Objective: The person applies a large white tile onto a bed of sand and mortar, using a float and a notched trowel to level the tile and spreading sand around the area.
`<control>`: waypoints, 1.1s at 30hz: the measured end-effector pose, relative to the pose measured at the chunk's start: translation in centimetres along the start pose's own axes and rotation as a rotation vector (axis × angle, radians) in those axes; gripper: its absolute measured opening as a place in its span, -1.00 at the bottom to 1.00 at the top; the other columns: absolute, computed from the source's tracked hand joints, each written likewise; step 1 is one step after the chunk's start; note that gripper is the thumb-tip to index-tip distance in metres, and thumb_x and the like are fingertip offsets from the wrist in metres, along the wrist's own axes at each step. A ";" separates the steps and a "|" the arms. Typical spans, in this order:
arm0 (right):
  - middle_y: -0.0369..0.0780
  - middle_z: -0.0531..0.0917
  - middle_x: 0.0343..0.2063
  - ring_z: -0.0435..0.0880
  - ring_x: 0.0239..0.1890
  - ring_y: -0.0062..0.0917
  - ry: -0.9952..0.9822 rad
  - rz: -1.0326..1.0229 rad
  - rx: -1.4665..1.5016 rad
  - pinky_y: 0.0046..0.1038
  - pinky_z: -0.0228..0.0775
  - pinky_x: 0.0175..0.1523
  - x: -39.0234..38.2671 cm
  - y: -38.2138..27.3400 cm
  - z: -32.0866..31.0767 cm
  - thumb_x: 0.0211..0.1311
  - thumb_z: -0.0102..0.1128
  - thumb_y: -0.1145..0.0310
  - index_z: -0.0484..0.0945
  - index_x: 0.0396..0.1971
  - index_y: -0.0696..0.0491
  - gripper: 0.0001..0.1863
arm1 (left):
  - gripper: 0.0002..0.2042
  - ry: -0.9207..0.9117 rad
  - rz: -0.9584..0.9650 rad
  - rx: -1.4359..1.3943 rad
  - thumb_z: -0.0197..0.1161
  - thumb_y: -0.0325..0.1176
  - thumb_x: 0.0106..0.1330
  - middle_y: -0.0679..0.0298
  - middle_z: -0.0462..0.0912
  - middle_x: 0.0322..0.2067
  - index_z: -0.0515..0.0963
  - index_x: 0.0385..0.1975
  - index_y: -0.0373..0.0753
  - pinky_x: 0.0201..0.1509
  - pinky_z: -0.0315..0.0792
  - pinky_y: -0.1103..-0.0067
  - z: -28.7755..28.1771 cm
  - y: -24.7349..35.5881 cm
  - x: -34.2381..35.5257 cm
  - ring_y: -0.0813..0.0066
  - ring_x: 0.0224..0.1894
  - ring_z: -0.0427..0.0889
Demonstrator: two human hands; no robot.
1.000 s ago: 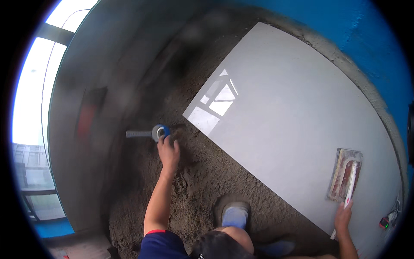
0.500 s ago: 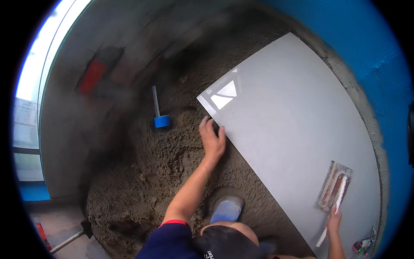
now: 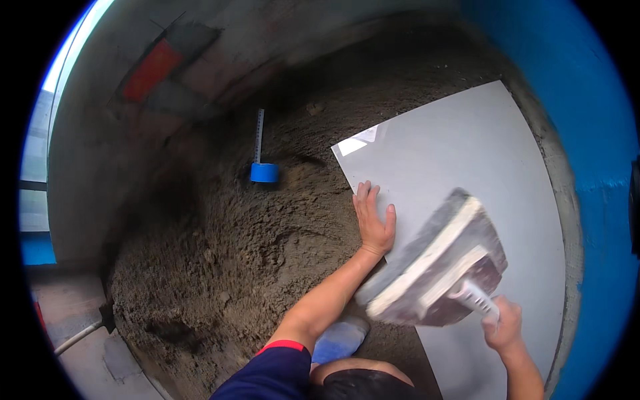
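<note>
My left hand lies on the near-left edge of a large grey tile, its fingers stretched out and apart. My right hand grips the handle of a rectangular trowel, which is lifted, tilted and blurred over the tile. Left of the tile, on rough dark mortar, stands a blue ring-shaped object like a tape roll, with a thin ruler extending behind it. My shoe shows under my left forearm.
A blue wall with a rough pale strip at its foot runs along the right. At upper left are a dark wall with a red patch and a window. A pipe or pole lies on a paler surface at lower left.
My left hand has left the blue ring and moved right onto the tile's edge. My right hand has raised the trowel and swung it leftward. The view has shifted.
</note>
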State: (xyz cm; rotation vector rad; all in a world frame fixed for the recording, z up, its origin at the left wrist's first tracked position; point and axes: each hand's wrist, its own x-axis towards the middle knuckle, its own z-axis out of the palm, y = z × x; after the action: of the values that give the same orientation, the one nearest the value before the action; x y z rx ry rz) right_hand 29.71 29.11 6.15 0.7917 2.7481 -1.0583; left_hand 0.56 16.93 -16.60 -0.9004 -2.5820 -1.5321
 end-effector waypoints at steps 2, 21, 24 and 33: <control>-0.07 0.45 -0.69 0.50 -0.60 -0.16 0.224 0.172 -0.142 -0.20 0.28 -0.43 0.7 6.3 3.1 0.43 -0.13 -0.10 0.39 -0.52 0.16 -0.43 | -0.46 -0.041 -0.012 -0.016 0.11 -0.26 0.30 -0.11 0.16 0.33 0.26 0.24 -0.36 0.50 -0.22 0.03 -0.4 0.5 0.4 -0.13 0.44 0.02; 0.01 0.64 -0.52 0.70 -0.47 -0.17 0.319 0.550 -0.099 -0.26 0.51 -0.40 8.3 14.1 1.2 0.38 -0.03 -0.19 0.58 -0.10 0.14 -0.39 | -0.33 -0.135 0.025 -0.018 0.21 -0.22 0.15 -0.10 0.20 0.33 0.22 0.26 -0.38 0.48 -0.31 -0.06 1.2 0.5 -0.5 -0.13 0.48 -0.03; 0.00 0.64 -0.48 0.66 -0.41 -0.21 0.299 1.007 0.177 -0.22 0.52 -0.23 11.5 12.3 -2.8 0.41 -0.19 -0.25 0.58 -0.11 0.21 -0.27 | -0.35 -0.171 0.032 0.087 0.18 -0.23 0.18 -0.10 0.20 0.33 0.20 0.26 -0.38 0.50 -0.35 -0.01 -0.5 0.2 -0.4 -0.10 0.48 -0.03; -0.03 0.62 -0.55 0.65 -0.48 -0.10 0.284 -0.004 -0.027 -0.19 0.49 -0.34 11.7 -0.9 -5.3 0.41 -0.12 -0.22 0.56 -0.31 0.09 -0.39 | -0.32 -0.104 0.040 0.133 0.28 -0.22 0.13 -0.10 0.21 0.34 0.23 0.23 -0.39 0.50 -0.33 -0.02 0.0 -2.2 -0.3 -0.06 0.48 0.00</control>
State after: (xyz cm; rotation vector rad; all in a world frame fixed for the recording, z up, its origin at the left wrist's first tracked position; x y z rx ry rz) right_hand 19.71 37.11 7.59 1.0038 2.9880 -0.9747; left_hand -0.27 16.04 -18.46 -1.0372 -2.6804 -1.3193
